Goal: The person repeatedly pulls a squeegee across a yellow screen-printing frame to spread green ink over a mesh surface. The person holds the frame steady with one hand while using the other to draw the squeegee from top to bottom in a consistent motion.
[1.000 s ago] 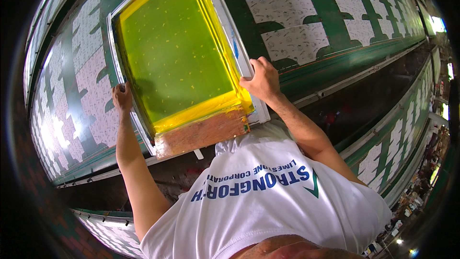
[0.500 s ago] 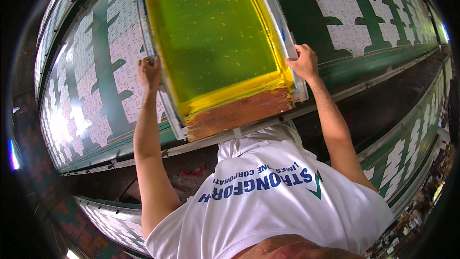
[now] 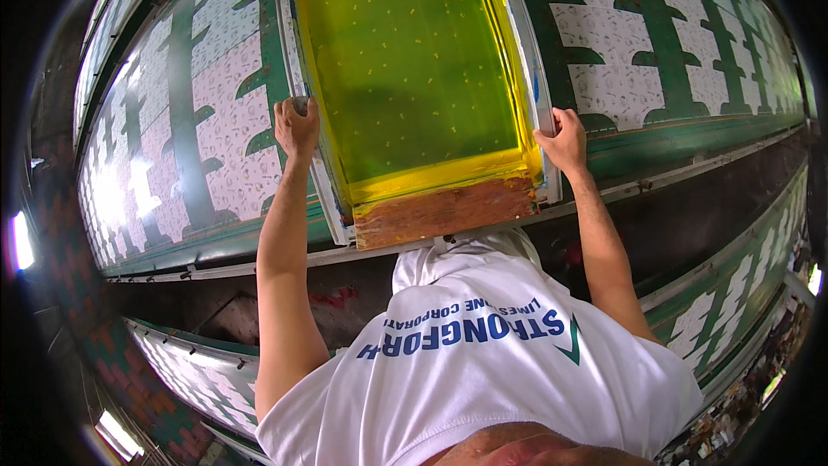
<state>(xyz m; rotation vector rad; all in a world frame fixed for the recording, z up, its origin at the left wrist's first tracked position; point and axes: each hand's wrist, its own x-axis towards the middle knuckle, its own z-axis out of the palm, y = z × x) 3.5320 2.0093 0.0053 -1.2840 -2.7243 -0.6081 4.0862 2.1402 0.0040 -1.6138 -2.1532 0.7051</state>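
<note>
Between my hands is a screen-printing frame (image 3: 414, 60) with a green mesh dotted with small pale marks and bordered in yellow. Grey metal rails edge its long sides, and a reddish-brown board (image 3: 444, 211) crosses the end nearest my body. My left hand (image 3: 297, 128) is closed round the left rail, fingers curled over it. On the opposite side my right hand (image 3: 565, 140) pinches the right rail a little lower down. The frame lies over a long green table (image 3: 185, 121); whether its underside touches the table is hidden.
Pale printed pieces with cut-out edges (image 3: 228, 82) lie in rows on the table left of the frame, and more printed pieces (image 3: 604, 30) lie right of it. A metal rail (image 3: 224, 265) runs along the near edge. Another table (image 3: 194, 371) stands behind me.
The frame has shifted to the right and turned slightly, sitting straighter along the table. Both my hands moved right with it and kept their hold on the rails.
</note>
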